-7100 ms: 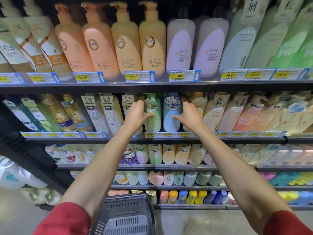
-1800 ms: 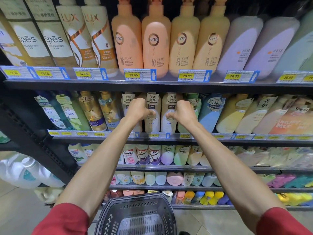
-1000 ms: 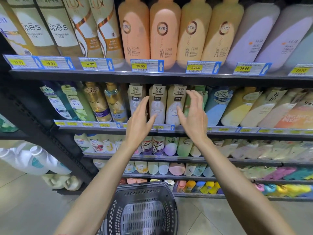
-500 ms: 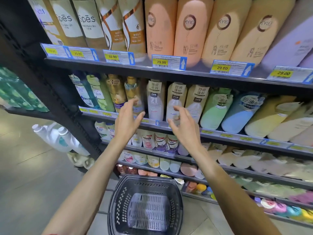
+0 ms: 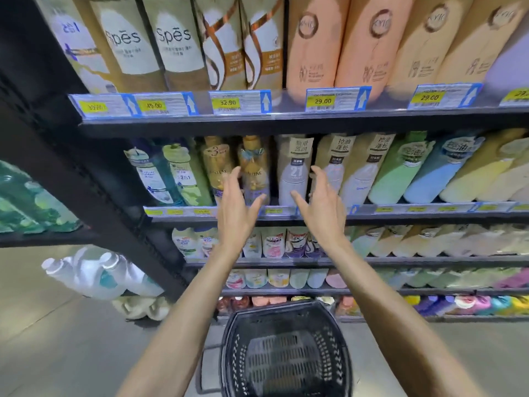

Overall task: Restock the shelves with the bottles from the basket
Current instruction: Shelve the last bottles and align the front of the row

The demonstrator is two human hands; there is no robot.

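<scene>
Both of your grips are empty: your left hand (image 5: 237, 204) and right hand (image 5: 323, 207) are held up with fingers spread and slightly bent, palms turned toward each other, holding nothing. They hang before the front edge of the middle shelf (image 5: 415, 218), toward its left end. The gap between them frames the white bottle (image 5: 294, 176), which stands upright in the front row, long axis vertical, straight ahead of you and beyond both hands. Your right thumb crosses its base in the view, but whether it touches cannot be told. Your left hand is nearer the gold bottle (image 5: 254, 173) just left of it; your right hand partly covers the beige bottle (image 5: 340, 156) just right of it. The row looks packed side by side, so I judge there is little room to slip fingers between neighbours. The upper shelf (image 5: 315, 123) sits close over the caps, leaving little room to lift, so the free way is straight out over the front edge toward you. The basket (image 5: 233, 348) sits on the floor (image 5: 71, 339) directly below, between your forearms. What shows of its bottom is bare mesh with no bottle in it, so the restocking appears to be at or near its end.
</scene>
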